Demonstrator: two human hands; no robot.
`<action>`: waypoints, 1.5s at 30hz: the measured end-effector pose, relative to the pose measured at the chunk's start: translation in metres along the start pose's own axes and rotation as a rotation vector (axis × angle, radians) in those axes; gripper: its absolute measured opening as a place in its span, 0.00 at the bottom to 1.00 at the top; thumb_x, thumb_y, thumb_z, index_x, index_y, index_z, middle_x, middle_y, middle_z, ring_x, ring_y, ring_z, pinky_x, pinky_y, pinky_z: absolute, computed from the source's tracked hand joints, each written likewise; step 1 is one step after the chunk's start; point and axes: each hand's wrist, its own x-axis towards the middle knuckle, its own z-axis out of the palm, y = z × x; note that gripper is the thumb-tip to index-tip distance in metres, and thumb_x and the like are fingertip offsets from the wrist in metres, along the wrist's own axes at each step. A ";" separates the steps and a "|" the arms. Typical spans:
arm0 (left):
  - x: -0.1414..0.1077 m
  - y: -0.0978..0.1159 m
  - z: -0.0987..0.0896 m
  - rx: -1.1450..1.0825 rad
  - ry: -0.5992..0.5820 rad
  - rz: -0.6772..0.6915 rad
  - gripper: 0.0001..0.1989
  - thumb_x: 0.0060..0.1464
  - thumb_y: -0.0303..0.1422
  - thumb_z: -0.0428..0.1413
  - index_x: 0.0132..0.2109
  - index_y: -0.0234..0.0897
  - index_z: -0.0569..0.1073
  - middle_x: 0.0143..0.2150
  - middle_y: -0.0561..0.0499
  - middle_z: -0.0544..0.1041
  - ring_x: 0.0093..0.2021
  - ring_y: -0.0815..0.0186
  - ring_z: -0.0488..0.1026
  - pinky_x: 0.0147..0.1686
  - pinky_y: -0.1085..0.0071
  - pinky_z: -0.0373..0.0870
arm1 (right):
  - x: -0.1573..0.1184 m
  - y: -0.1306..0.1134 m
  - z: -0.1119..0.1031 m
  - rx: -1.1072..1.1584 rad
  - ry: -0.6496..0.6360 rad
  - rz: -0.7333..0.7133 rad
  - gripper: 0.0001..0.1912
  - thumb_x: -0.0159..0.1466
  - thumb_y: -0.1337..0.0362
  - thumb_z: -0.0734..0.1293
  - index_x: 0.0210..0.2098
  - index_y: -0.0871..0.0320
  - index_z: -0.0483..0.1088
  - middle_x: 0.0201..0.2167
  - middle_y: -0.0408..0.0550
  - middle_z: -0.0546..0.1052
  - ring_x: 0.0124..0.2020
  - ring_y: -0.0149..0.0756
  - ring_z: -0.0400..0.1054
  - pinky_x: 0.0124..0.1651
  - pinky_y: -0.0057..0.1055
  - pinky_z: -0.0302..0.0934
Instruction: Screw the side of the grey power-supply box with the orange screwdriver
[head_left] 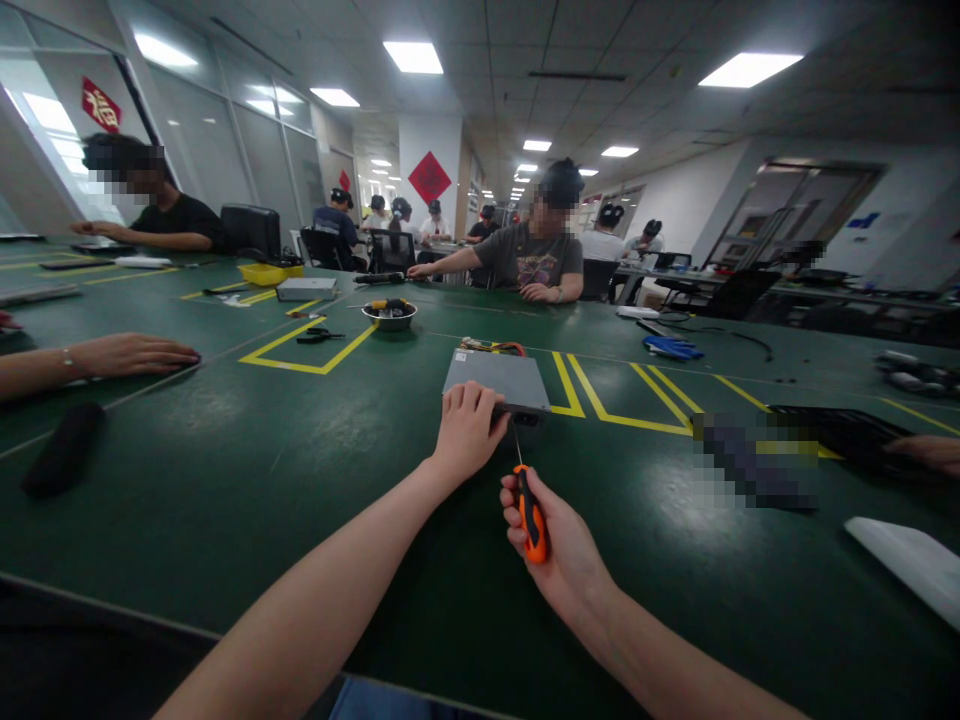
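A flat grey metal power supply unit (501, 380) lies on the green table, with a bundle of coloured wires (491, 347) at its far side. Over its near left corner my left hand (466, 425) is closed, fingers on the top and thumb along the near face. My right hand (551, 530) grips an orange and black screwdriver (534, 530) from below. Its thin shaft points up and away, with the tip at the unit's near face. Whether the tip sits in a screw is too small to tell.
Beyond the unit stands a metal bowl (389, 316) of tools, with pliers (320, 336) left of it. Blue gloves (672, 346) lie to the right. Another person's hand (139, 355) rests at left; a person (536, 250) sits opposite. A white object (911, 560) lies at right.
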 end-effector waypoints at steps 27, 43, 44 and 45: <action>0.000 0.000 0.002 0.018 0.011 0.005 0.10 0.54 0.37 0.51 0.43 0.37 0.67 0.42 0.46 0.65 0.44 0.57 0.60 0.45 0.61 0.59 | -0.002 -0.002 0.002 -0.008 0.035 -0.005 0.12 0.65 0.63 0.59 0.32 0.64 0.69 0.22 0.43 0.67 0.17 0.21 0.58 0.13 0.15 0.50; 0.000 -0.002 0.000 -0.010 0.003 0.017 0.10 0.54 0.36 0.52 0.43 0.37 0.67 0.41 0.46 0.65 0.44 0.58 0.61 0.45 0.60 0.59 | -0.004 -0.007 0.011 -0.116 0.054 -0.042 0.08 0.63 0.65 0.63 0.28 0.62 0.64 0.22 0.41 0.66 0.17 0.21 0.58 0.14 0.15 0.49; 0.000 -0.002 0.000 -0.009 0.004 0.019 0.10 0.54 0.36 0.52 0.43 0.37 0.67 0.41 0.46 0.65 0.44 0.58 0.61 0.45 0.60 0.60 | -0.003 -0.007 0.011 -0.132 0.059 -0.053 0.08 0.62 0.66 0.64 0.27 0.61 0.64 0.22 0.41 0.66 0.17 0.21 0.59 0.14 0.15 0.50; 0.000 -0.002 0.000 -0.008 0.004 0.019 0.10 0.54 0.36 0.52 0.43 0.37 0.67 0.41 0.46 0.65 0.44 0.58 0.61 0.45 0.60 0.60 | -0.003 -0.007 0.011 -0.141 0.060 -0.047 0.08 0.63 0.66 0.63 0.28 0.62 0.64 0.23 0.41 0.67 0.18 0.21 0.60 0.15 0.16 0.51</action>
